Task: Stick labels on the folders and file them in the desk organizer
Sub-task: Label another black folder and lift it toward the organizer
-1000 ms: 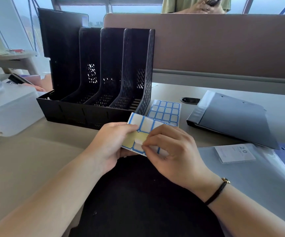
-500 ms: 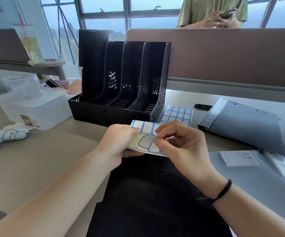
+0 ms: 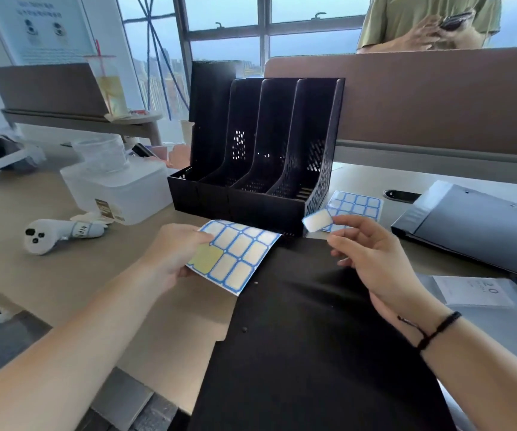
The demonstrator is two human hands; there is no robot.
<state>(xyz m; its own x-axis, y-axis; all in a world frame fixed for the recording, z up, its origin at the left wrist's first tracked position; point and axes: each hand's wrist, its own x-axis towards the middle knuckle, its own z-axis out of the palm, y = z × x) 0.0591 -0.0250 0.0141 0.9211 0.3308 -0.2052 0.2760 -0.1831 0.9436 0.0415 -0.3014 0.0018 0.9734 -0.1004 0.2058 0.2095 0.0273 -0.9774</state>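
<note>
My left hand (image 3: 174,255) pinches the near left corner of a sheet of blue-bordered labels (image 3: 235,255); one cell on it is bare yellow backing. My right hand (image 3: 372,258) holds a single peeled label (image 3: 317,221) at its fingertips, raised to the right of the sheet. Both hover over the far end of a black folder (image 3: 306,337) lying flat in front of me. The black desk organizer (image 3: 260,169) with several upright slots stands just behind. A second label sheet (image 3: 358,204) lies on the desk to its right.
A dark grey folder (image 3: 480,225) lies at the right, and a translucent folder with a white card (image 3: 480,293) sits nearer. At the left are a white lidded box (image 3: 120,191) and a white handheld controller (image 3: 55,234). A person stands behind the brown divider (image 3: 437,98).
My right hand peeled one label off the sheet and carried it up and to the right. The sheet now shows a bare yellow cell. My view lifted and swung left.
</note>
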